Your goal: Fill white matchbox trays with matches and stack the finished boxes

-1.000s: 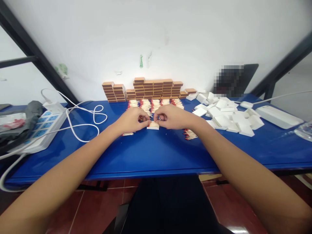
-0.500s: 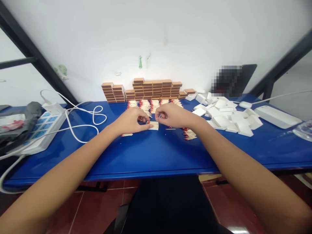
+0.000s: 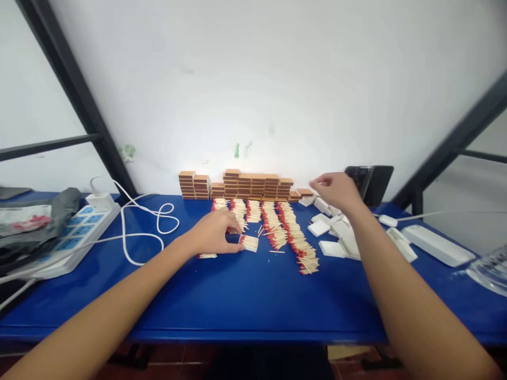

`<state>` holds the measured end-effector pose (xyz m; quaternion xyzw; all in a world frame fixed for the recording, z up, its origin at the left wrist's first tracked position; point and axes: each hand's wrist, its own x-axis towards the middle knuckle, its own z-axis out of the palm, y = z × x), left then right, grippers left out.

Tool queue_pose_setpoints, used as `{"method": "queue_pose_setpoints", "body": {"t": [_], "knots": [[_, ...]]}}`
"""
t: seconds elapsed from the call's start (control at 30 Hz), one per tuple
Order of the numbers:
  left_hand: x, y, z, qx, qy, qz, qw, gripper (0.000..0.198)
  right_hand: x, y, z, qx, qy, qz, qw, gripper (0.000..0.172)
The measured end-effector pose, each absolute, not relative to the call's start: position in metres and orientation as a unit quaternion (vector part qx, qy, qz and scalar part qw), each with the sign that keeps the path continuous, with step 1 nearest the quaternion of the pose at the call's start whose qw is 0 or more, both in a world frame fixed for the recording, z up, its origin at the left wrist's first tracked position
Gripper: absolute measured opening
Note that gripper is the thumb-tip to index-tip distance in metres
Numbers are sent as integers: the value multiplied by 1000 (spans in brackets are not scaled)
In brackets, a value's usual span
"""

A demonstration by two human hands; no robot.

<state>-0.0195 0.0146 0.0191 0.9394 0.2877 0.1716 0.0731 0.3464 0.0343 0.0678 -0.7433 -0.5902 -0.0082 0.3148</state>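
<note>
My left hand (image 3: 217, 232) pinches the left end of a small white matchbox tray (image 3: 250, 243) resting on the blue table. Matches with red heads lie side by side inside it. My right hand (image 3: 335, 189) is raised above the white trays at the right, close to the end of the matchbox row. Its fingers are curled together, and what they hold, if anything, is hidden. Between and beyond my hands, loose matches (image 3: 297, 237) lie in several long rows, red heads to the left. A single match (image 3: 277, 252) lies apart, right of the tray.
Brown matchbox sleeves (image 3: 251, 184) are stacked along the wall. White empty trays (image 3: 336, 232) are heaped at the right, beside a white power bank-like block (image 3: 438, 245) and a dark upright device (image 3: 380, 184). A power strip (image 3: 75, 232) and white cable (image 3: 123, 232) occupy the left.
My right hand has left the tray and moved right and up, over the white heap. My left hand stays on the tray. The view has tilted up.
</note>
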Motion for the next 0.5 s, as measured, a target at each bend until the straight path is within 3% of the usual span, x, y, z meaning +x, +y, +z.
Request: {"method": "queue_pose_setpoints", "body": {"t": [0.17,0.33,0.5], "knots": [[-19,9,18,932,308,174,75,37,389,85,70,-837,-498,-4,225,38],[-17,3,21,932,313,162,86,26,376,113,40,-854,-488,14,177,67],[-15,-1,22,932,319,153,84,34,375,126,27,-853,-489,-7,184,67]]}}
